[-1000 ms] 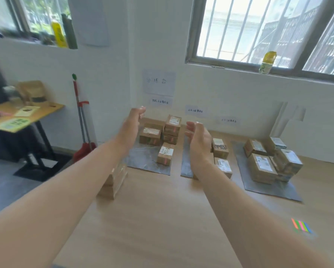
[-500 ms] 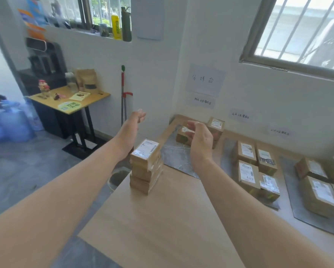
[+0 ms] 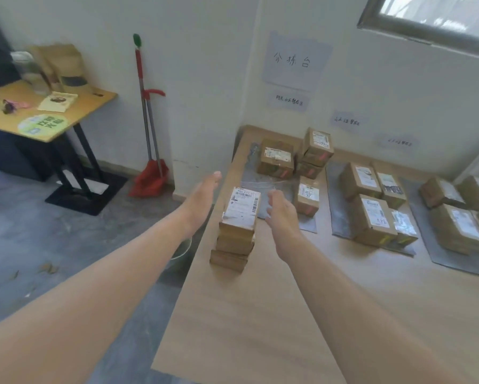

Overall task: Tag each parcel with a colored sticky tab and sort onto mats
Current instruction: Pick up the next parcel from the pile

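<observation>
Stack [image 3: 236, 231] of 3 or so flat parcels near the worktop [image 3: 260, 314] left edge, label up on the top one. Left hand [image 3: 202, 198] flat and spread just left of it, right hand [image 3: 281, 214] loosely curled just right; neither grip touching, both empty. Best taken by closing on the top parcel's 2 sides only and lifting straight up, to avoid tipping the rest off the edge. Beyond, 3 grey mats: left mat [image 3: 249, 178], middle mat [image 3: 336, 217], right mat [image 3: 438, 253], all loaded. Tabs hard to make out on most boxes; right mat cut off; wall labels unreadable; no tab pad in view.
</observation>
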Motion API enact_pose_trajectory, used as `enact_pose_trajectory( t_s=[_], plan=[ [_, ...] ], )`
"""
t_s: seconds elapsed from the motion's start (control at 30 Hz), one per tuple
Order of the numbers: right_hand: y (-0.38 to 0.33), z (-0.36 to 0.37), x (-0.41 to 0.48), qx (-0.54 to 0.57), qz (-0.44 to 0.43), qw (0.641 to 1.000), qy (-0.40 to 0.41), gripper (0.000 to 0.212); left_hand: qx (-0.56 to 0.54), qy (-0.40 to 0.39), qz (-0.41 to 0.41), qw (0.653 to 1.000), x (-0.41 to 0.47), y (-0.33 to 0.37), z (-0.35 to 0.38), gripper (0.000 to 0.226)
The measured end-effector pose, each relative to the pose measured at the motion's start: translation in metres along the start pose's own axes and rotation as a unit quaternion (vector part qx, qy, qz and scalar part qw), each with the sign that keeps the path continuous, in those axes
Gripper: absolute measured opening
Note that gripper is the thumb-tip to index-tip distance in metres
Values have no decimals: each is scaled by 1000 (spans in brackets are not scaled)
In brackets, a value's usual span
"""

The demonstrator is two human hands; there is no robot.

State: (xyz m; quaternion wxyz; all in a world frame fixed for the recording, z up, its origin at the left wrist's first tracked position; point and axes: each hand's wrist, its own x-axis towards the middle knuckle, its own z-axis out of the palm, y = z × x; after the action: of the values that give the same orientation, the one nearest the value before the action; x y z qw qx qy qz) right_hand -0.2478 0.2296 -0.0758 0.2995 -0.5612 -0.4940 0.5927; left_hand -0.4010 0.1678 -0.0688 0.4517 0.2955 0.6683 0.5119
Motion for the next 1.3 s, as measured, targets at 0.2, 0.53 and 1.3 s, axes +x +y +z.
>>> enact_pose_trajectory(
  t_s=[0.2,0.53,1.3],
  plan=[
    [31,25,22,-42,81,996,-16,34,1,-54,-62,997,23,-28,6,41],
    [32,35,21,-14,101,995,9,57,-15,-55,-82,995,41,-34,6,39],
    [-99,-43,-22,62,-110,987,104,46,-73,-96,118,986,-7,110,47,44]
  ],
)
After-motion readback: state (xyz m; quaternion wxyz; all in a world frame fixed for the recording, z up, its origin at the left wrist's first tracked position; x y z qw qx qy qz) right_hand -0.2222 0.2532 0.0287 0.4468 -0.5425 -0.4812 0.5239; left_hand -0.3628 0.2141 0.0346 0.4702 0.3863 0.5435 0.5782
